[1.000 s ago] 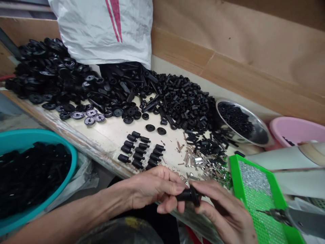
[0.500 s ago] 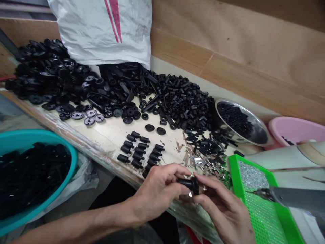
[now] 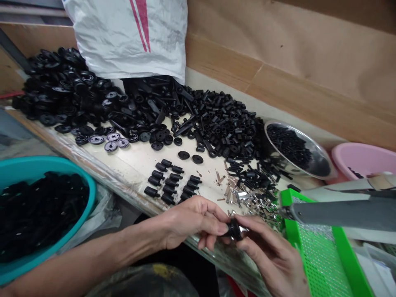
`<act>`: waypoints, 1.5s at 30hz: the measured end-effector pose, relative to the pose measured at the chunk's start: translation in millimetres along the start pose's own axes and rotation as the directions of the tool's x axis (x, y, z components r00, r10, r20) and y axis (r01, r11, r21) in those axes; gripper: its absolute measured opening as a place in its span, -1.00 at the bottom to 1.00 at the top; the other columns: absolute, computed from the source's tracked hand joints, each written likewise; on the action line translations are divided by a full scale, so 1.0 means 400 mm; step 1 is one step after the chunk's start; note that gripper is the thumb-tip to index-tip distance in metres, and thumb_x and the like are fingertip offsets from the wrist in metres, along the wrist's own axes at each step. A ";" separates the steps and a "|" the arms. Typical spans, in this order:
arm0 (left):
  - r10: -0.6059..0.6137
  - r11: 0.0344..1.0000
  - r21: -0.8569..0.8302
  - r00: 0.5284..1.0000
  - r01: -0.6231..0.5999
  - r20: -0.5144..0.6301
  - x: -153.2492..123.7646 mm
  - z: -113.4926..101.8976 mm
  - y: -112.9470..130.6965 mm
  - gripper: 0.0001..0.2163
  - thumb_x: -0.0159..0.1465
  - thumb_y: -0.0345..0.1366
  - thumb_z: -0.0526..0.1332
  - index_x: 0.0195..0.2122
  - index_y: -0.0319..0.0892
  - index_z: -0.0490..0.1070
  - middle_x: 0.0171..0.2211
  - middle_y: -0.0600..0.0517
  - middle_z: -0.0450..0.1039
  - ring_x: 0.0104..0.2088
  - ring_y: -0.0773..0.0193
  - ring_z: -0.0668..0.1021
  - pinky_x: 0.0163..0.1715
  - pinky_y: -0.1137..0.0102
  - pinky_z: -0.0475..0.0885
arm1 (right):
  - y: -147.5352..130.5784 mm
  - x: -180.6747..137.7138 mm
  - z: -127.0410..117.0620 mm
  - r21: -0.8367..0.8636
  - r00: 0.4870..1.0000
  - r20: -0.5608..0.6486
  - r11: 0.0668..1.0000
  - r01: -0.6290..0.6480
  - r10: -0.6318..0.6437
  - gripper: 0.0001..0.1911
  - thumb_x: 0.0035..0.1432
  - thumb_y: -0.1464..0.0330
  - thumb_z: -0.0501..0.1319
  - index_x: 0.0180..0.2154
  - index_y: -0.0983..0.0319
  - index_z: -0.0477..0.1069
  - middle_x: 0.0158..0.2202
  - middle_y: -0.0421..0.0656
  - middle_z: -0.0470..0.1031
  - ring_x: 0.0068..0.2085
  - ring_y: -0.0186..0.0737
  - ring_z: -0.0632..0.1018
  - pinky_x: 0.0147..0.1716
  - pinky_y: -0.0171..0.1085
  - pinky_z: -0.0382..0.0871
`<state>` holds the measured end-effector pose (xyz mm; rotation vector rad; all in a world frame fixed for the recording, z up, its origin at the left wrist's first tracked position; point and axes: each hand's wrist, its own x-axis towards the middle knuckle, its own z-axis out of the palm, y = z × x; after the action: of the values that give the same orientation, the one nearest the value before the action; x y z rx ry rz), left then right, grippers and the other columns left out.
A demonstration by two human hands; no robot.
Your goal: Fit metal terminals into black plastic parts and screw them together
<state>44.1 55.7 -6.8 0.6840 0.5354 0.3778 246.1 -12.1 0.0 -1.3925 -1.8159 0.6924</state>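
Our main risk: a drop past the bench edge (image 3: 123, 192).
Rows of black cylinders (image 3: 167, 199) could scatter if our left hand (image 3: 193, 220) drifts; it pinches the black part (image 3: 234, 229) near that edge, while our right hand (image 3: 272, 253) grips its other end, and uneven pressure could let it slip.

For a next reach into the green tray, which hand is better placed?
Probably the right hand: it is nearer the green tray, while the left hand lies on the far side of the black part. Both hold that part, though.
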 end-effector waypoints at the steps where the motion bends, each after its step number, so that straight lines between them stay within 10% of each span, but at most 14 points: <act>1: -0.019 1.000 -0.001 1.000 0.019 -0.009 0.000 -0.003 0.001 -0.83 0.07 -0.38 0.31 -0.30 -0.29 0.44 -0.67 0.10 0.39 -0.70 0.47 0.37 -0.73 0.61 0.21 | -0.002 0.001 0.000 -0.008 1.000 0.023 1.000 0.015 -0.015 -0.67 0.12 0.41 0.27 -0.06 0.03 0.44 -0.16 -0.22 0.53 -0.20 -0.27 0.57 -0.31 -0.43 0.49; 16: 0.014 0.992 0.123 0.991 0.003 -0.130 -0.010 0.018 -0.010 -0.82 0.02 -0.38 0.28 -0.33 -0.25 0.38 -0.64 0.14 0.35 -0.70 0.46 0.36 -0.72 0.59 0.19 | -0.002 0.016 -0.004 -0.071 0.976 0.197 0.991 0.113 -0.097 -0.62 0.19 0.46 0.20 0.03 0.05 0.33 -0.12 -0.22 0.47 -0.14 -0.36 0.52 -0.15 -0.49 0.39; 35: 0.076 0.997 0.002 0.997 -0.076 0.015 -0.007 -0.001 -0.020 -0.84 0.11 -0.37 0.25 -0.28 -0.25 0.35 -0.54 0.04 0.45 -0.67 0.43 0.42 -0.71 0.57 0.30 | -0.012 0.026 -0.008 -0.034 0.968 0.170 0.981 0.193 -0.184 -0.65 0.17 0.46 0.23 0.00 0.10 0.38 -0.10 -0.18 0.50 -0.11 -0.31 0.53 -0.12 -0.43 0.42; 45: 0.116 0.993 -0.009 0.986 -0.118 -0.116 -0.007 -0.004 -0.037 -0.78 0.09 -0.33 0.29 -0.24 -0.30 0.42 -0.69 0.08 0.39 -0.71 0.42 0.38 -0.70 0.55 0.31 | -0.003 0.027 0.011 -0.074 0.987 0.100 0.988 0.136 -0.128 -0.64 0.14 0.45 0.25 -0.01 0.08 0.40 -0.19 -0.22 0.51 -0.19 -0.35 0.55 -0.19 -0.47 0.42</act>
<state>43.4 44.4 -17.0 0.6830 0.6025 0.5337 240.3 -2.0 0.8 -1.2959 -2.0107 0.6312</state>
